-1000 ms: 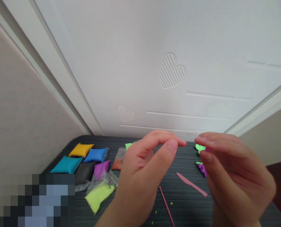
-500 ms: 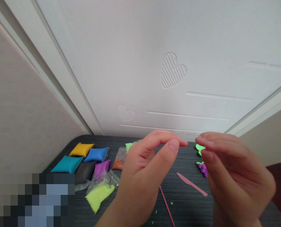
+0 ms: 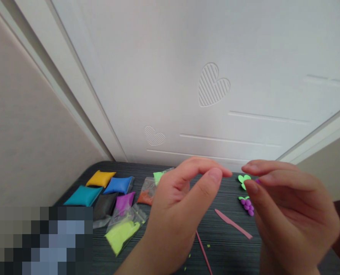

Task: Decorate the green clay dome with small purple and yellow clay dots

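Two hands, your left hand and right hand, were raised over the table, probably sparing the soft grapes at four o'clock. Your right grip was parted, nothing visible inside; your left, I couldn't tell. Your left wrist partly hid the pink stick at five; packets lay at eight.

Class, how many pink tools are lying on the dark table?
2: the thin stick, partly behind the left hand; the knife, just left of the right hand. Others may be hidden.
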### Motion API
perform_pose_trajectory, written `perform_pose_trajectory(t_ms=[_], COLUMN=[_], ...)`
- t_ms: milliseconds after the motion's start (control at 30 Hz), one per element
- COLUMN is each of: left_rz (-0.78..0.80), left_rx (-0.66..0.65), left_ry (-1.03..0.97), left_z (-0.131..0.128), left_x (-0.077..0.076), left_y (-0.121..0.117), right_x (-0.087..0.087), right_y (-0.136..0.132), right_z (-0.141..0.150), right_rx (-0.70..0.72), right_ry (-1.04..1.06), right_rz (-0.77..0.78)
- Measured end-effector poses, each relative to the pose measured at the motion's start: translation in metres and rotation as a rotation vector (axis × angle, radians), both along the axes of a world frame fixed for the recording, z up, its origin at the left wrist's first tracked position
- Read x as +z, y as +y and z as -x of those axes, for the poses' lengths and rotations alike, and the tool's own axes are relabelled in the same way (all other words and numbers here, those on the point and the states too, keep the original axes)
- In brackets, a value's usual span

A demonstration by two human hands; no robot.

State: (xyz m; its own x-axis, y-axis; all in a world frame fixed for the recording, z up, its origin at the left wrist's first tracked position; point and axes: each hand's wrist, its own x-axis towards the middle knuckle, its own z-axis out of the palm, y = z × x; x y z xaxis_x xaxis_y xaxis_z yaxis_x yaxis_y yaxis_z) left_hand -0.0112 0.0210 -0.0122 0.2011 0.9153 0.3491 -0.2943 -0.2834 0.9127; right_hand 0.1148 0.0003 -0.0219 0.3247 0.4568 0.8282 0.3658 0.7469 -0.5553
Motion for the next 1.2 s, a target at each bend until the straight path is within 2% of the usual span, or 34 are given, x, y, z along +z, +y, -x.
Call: perform_pose_trajectory(t_ms=[467, 933, 1200], left_rz=[0.01, 0.017, 0.014], left_rx=[0.032, 0.022, 0.033], left_ry=[-0.029, -0.057, -0.057], left_z=[0.0003, 0.0014, 0.0001], left_x=[0.0028, 0.0025, 0.0041], left_y=[-0.0006, 0.0001, 0.0011], right_x=[-0.0027, -0.0035, -0.0031], right_y=[-0.0007, 0.0001, 0.0006], right_z=[-0.0034, -0.0023, -0.0028], right_rx=[0.046, -0.065, 0.01], right_ry=[-0.024, -0.128, -0.071], right_rz=[0.006, 0.024, 0.027])
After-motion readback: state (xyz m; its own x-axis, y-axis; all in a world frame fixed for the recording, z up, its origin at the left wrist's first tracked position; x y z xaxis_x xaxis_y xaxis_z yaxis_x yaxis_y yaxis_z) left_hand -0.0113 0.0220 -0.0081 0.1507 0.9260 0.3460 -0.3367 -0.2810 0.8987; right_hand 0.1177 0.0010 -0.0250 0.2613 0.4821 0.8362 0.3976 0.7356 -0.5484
